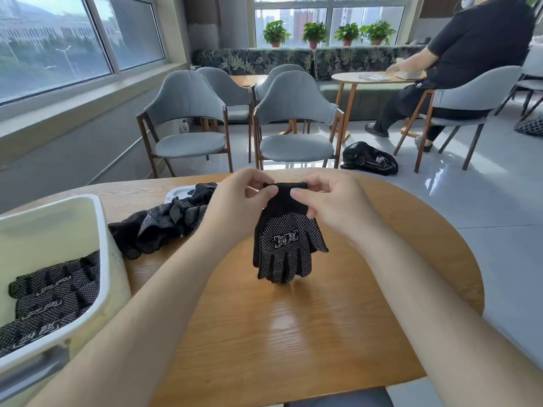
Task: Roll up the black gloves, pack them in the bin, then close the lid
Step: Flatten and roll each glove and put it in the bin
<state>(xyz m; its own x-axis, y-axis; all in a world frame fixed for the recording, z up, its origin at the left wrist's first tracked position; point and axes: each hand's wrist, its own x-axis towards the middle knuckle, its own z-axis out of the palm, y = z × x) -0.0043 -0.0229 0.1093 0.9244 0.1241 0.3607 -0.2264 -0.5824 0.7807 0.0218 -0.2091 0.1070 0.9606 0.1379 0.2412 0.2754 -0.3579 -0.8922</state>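
The person's left hand (241, 198) and right hand (332, 201) are raised above the round wooden table (293, 333), and between them they hold the held gloves (289, 245) by the plain black cuff. These seem to be two gloves laid one on the other. Each hand pinches the top edge of the cuff between thumb and curled fingers, the left at the cuff's left corner and the right at its right corner. The held gloves hang with fingers down, the white-dotted palm and its printed mark facing the camera; whether the tips touch the tabletop cannot be told. To the left, a loose pile of gloves (170, 221) of the same dotted kind lies on the table, its far end lying over a white lid (177, 193) that rests flat on the wood. Just beside the pile, at the left edge, stands an open cream plastic bin (44, 230) with packed gloves (53, 295) lying inside against its near wall. Beyond the table stand grey upholstered chairs (293, 118), a black bag (368, 158) lies on the floor, and a seated person (470, 54) in dark clothes is at another table on the right.
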